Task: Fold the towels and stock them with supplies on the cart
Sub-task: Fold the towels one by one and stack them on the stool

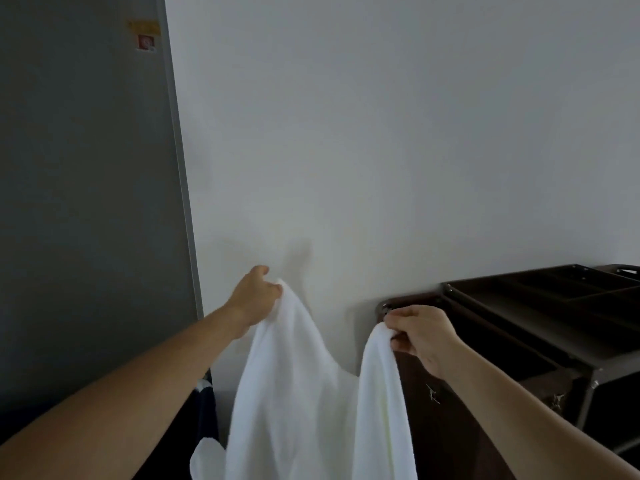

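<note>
A white towel (298,393) is held up unfolded before the wall (381,133), one top corner pinched in the curled fingers of the left hand (254,296), the other in those of the right hand (420,336). The cart (540,327) stands at right, its top tray seemingly unstocked. Folding appears barely begun. A yellow-and-red sticker (145,34) on the grey door (86,202) cannot be read.

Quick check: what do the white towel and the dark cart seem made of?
White towel: soft, matte, terry-like cloth; it drapes and sags between the left hand and right hand. Cart: dark brown, likely wood or laminate, with a slight sheen on flat panels.
</note>
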Action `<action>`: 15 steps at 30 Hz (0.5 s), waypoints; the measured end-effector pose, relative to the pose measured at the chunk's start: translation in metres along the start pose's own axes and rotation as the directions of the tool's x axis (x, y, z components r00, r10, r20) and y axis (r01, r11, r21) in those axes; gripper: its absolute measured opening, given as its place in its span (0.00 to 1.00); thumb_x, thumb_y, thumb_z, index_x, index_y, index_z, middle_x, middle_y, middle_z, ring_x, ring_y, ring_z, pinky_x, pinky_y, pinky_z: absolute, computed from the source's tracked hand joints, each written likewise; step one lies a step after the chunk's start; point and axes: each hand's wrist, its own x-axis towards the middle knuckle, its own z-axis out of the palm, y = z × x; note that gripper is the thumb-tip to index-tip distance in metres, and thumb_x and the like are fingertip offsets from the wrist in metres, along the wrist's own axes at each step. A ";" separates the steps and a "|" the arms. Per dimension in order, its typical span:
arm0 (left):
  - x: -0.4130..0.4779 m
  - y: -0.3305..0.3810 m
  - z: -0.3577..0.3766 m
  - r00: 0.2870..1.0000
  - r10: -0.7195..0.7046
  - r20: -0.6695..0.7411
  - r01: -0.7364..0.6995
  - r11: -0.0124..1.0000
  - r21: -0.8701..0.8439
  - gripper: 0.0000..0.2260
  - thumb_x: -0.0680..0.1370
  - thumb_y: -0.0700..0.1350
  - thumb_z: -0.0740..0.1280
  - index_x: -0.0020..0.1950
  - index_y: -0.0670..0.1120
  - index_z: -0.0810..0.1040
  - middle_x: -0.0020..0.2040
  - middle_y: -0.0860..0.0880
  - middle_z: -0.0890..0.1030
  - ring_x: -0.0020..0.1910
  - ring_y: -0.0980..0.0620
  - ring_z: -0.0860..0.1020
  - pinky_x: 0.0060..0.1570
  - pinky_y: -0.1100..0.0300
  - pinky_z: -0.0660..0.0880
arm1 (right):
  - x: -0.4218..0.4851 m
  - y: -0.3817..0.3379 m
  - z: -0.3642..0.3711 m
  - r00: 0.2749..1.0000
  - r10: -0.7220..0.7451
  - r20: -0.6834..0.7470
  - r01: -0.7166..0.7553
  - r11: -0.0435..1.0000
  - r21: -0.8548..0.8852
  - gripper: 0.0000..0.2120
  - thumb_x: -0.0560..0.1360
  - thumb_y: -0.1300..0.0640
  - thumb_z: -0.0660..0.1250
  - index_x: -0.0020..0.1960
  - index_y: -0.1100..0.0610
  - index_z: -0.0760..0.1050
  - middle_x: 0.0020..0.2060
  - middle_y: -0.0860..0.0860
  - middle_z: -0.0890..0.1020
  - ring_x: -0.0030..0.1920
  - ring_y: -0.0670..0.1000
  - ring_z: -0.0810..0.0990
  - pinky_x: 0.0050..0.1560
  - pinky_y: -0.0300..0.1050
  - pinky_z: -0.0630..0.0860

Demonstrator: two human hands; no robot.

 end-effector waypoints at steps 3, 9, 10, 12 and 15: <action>-0.024 0.029 0.029 0.987 0.163 0.011 -0.163 0.975 0.151 0.15 0.81 0.44 0.62 0.62 0.35 0.76 0.61 0.37 0.79 0.61 0.39 0.76 0.56 0.52 0.72 | -0.007 -0.006 0.032 0.997 -0.074 0.018 0.075 0.995 -0.073 0.03 0.73 0.70 0.72 0.43 0.64 0.80 0.29 0.56 0.82 0.24 0.52 0.79 0.30 0.44 0.79; -0.052 0.038 0.063 0.936 0.338 0.095 -0.351 0.889 0.295 0.13 0.83 0.49 0.55 0.52 0.43 0.76 0.43 0.48 0.79 0.44 0.48 0.77 0.41 0.59 0.67 | -0.014 -0.021 0.067 0.984 -0.164 0.072 0.176 0.963 -0.204 0.05 0.76 0.63 0.68 0.51 0.57 0.77 0.30 0.56 0.85 0.31 0.54 0.86 0.47 0.53 0.84; -0.054 0.035 0.064 0.930 0.353 0.097 -0.365 0.870 0.331 0.13 0.84 0.48 0.55 0.54 0.43 0.75 0.45 0.47 0.80 0.43 0.48 0.77 0.41 0.58 0.68 | -0.015 -0.022 0.068 0.985 -0.143 0.091 0.158 0.969 -0.188 0.07 0.75 0.65 0.66 0.52 0.58 0.76 0.30 0.56 0.85 0.33 0.56 0.86 0.50 0.55 0.83; -0.057 0.027 0.065 0.919 0.376 0.121 -0.392 0.833 0.390 0.10 0.84 0.47 0.53 0.56 0.44 0.72 0.43 0.46 0.79 0.42 0.45 0.77 0.39 0.56 0.67 | -0.016 -0.024 0.070 0.985 -0.111 0.129 0.129 0.982 -0.139 0.11 0.74 0.70 0.62 0.54 0.60 0.74 0.31 0.58 0.85 0.34 0.59 0.86 0.54 0.57 0.82; -0.061 0.023 0.063 0.906 0.391 0.166 -0.424 0.826 0.371 0.11 0.84 0.49 0.51 0.58 0.46 0.69 0.41 0.47 0.78 0.42 0.43 0.77 0.40 0.51 0.71 | -0.020 -0.028 0.070 0.984 -0.099 0.149 0.117 0.986 -0.117 0.15 0.73 0.72 0.58 0.57 0.61 0.72 0.30 0.58 0.83 0.35 0.61 0.86 0.55 0.59 0.81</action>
